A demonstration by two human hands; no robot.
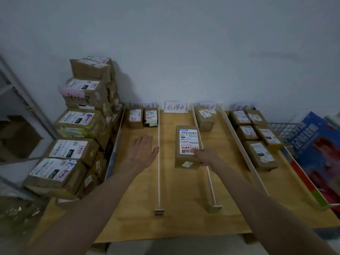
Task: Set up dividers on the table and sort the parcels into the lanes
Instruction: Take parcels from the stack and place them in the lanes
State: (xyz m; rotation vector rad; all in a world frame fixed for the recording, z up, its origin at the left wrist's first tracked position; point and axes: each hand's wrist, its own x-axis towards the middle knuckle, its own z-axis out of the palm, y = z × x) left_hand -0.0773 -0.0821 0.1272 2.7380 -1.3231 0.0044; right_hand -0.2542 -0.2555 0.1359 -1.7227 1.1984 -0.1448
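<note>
A brown parcel (187, 144) with a white label lies in the second lane of the wooden table (176, 199). My right hand (207, 155) holds its near right corner, thumb on the label. My left hand (142, 150) hovers flat with fingers straight over the first lane, holding nothing. Thin white dividers (159, 162) (207, 166) (242, 150) run front to back. Two parcels (142, 116) sit at the back of the first lane, one parcel (205, 116) in the third, several parcels (255, 135) in the fourth.
A tall stack of unsorted parcels (77, 126) stands on the table's left side. Paper lane labels (175, 107) lean against the wall. A metal shelf frame (22, 107) is at far left, a blue box (316, 142) and wire basket at far right.
</note>
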